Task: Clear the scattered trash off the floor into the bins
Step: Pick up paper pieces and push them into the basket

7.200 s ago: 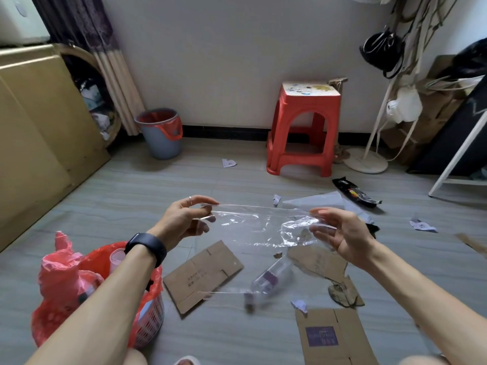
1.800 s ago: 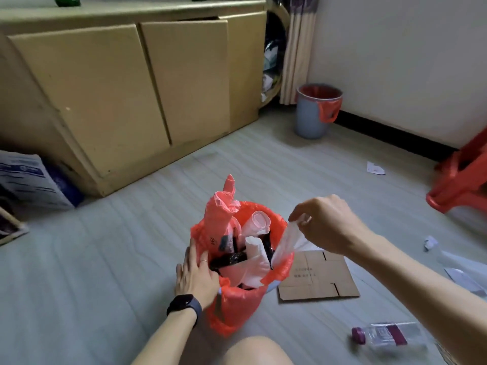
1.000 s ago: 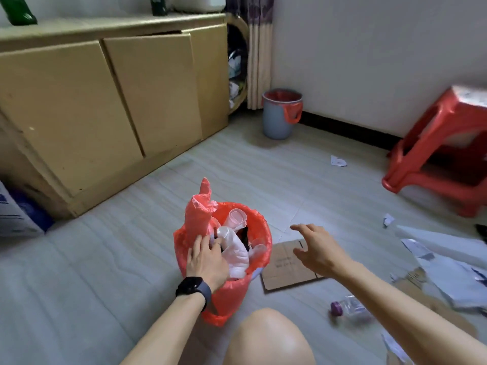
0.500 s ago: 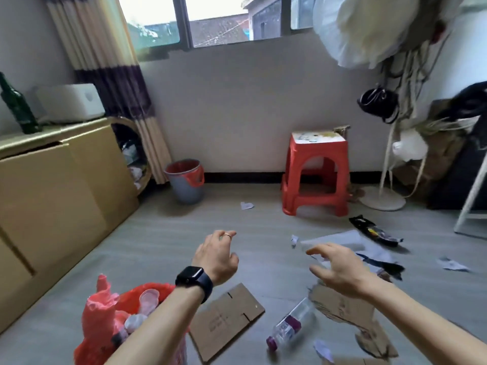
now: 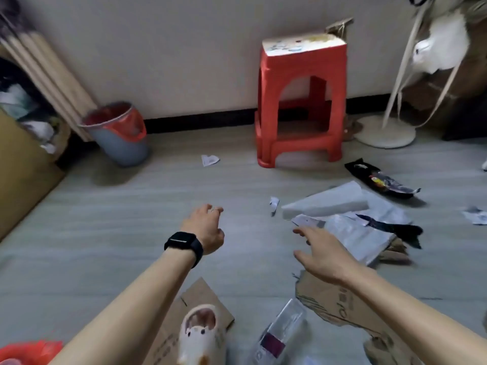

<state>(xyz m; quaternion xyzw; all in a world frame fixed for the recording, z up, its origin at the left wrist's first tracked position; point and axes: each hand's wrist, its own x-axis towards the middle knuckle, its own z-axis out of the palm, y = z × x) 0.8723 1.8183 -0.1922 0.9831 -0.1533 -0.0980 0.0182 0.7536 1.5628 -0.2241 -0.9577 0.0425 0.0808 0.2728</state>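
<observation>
two empty hands: left hand (image 5: 205,230) loosely curled, right hand (image 5: 324,256) splayed beside crinkled grey mailer (image 5: 353,233), torn cardboard (image 5: 329,304).

Bare floor (image 5: 126,233) left — litter right

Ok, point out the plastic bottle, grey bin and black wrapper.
plastic bottle (image 5: 274,343), head view, its purple label.
grey bin (image 5: 123,150), head view, its outer wall.
black wrapper (image 5: 379,180), head view, its printed middle.
</observation>
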